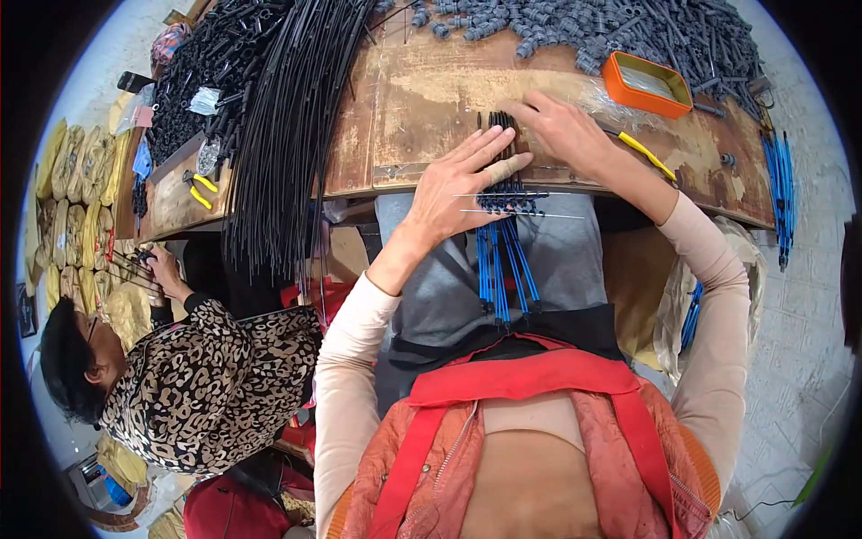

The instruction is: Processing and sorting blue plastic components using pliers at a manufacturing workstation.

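Note:
Under my left hand lies a bundle of thin rods with blue shafts, crossing the table's near edge and hanging over my lap. That hand rests flat across them with its fingers stretched out, and one finger carries a tan wrap. Two thin metal wires run crosswise through dark fittings on the rods, just below the palm. My right hand is at the rods' black far ends. Its fingertips are smeared by motion, so what they grip cannot be made out.
Long black rods hang off the wooden table at left, beside black parts. Grey fittings lie behind. Right are an orange box, yellow-handled pliers and blue rods. Another person works at left.

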Tool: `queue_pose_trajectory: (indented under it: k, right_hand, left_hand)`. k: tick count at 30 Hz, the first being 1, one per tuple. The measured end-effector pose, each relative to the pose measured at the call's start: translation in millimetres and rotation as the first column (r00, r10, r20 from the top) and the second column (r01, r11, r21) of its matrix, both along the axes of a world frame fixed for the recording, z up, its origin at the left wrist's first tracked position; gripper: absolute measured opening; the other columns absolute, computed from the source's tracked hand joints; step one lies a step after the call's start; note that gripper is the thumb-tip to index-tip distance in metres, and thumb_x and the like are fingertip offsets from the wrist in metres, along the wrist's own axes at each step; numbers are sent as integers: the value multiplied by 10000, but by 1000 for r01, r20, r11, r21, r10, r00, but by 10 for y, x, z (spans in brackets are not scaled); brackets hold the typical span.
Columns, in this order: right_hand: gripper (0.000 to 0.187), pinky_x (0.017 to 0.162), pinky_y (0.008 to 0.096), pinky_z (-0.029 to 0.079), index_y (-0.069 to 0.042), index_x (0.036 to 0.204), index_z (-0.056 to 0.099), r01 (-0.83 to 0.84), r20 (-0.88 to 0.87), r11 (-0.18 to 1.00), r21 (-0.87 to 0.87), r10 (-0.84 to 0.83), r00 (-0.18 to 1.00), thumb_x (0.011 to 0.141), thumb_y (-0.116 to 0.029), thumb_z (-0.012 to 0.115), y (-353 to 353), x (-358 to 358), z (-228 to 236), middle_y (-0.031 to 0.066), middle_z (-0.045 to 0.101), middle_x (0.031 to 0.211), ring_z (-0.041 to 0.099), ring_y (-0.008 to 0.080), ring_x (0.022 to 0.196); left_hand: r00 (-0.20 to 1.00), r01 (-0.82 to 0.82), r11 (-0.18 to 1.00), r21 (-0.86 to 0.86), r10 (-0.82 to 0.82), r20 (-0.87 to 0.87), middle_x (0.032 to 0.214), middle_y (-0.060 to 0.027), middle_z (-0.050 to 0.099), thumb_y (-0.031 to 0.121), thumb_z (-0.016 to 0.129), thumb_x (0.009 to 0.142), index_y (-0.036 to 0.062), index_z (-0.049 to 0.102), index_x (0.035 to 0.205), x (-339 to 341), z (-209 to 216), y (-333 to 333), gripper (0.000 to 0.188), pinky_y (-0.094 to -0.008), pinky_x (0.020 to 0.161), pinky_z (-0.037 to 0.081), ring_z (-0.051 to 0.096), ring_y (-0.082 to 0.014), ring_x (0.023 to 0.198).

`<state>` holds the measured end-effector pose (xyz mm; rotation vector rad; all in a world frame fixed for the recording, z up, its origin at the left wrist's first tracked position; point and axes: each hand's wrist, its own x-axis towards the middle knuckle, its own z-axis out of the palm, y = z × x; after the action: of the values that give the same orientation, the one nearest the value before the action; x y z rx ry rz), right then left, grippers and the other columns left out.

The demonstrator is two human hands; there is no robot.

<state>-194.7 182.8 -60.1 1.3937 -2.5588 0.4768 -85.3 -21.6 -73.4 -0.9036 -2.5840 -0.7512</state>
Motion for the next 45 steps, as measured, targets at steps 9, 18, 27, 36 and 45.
queue_pose_trajectory:
  k: [9, 18, 27, 36, 45]
  right_hand:
    - [509, 794, 429, 485, -145, 1289, 587, -32, 82, 999, 27, 29, 996, 796, -15, 579, 130, -81, 55, 141, 546, 988, 584, 346, 928]
    - [471, 767, 419, 484, -123, 1259, 603, -122, 44, 992, -27, 123, 991, 805, -5, 566, 139, -169, 16, 138, 546, 976, 586, 341, 886]
    - [399, 750, 424, 487, -79, 1208, 601, -165, 41, 986, -31, 166, 985, 816, -21, 562, 56, -235, -41, 142, 554, 971, 585, 346, 869]
    - [280, 790, 440, 507, -39, 1080, 543, -132, 25, 991, 0, 132, 991, 802, -38, 567, -44, -172, -20, 152, 555, 985, 595, 360, 958]
    - [190, 727, 445, 522, -29, 988, 525, 11, -174, 980, 199, 24, 985, 800, -50, 549, 134, -84, 105, 133, 580, 957, 624, 351, 910]
  left_hand:
    - [997, -72, 997, 2, 72, -29, 1437, -76, 473, 458, 777, 666, 272, 493, 1401, 27, 13, 71, 810, -394, 1099, 390, 447, -277, 1325]
    - [995, -85, 996, -6, 84, -48, 1428, -78, 482, 531, 750, 653, 274, 489, 1403, 19, 6, 95, 835, -400, 1099, 387, 452, -280, 1319]
    - [995, -86, 996, 24, 87, -41, 1424, -80, 487, 519, 765, 635, 264, 522, 1379, 26, 15, 101, 823, -407, 1095, 389, 463, -290, 1308]
    - [999, 34, 997, -65, -35, -19, 1427, -82, 484, 455, 778, 695, 270, 567, 1336, -60, 88, 53, 701, -418, 1100, 384, 440, -295, 1327]
    - [998, 39, 999, -12, -39, -41, 1422, -76, 490, 461, 778, 698, 248, 605, 1294, -75, 33, 53, 656, -416, 1092, 393, 442, -289, 1326]
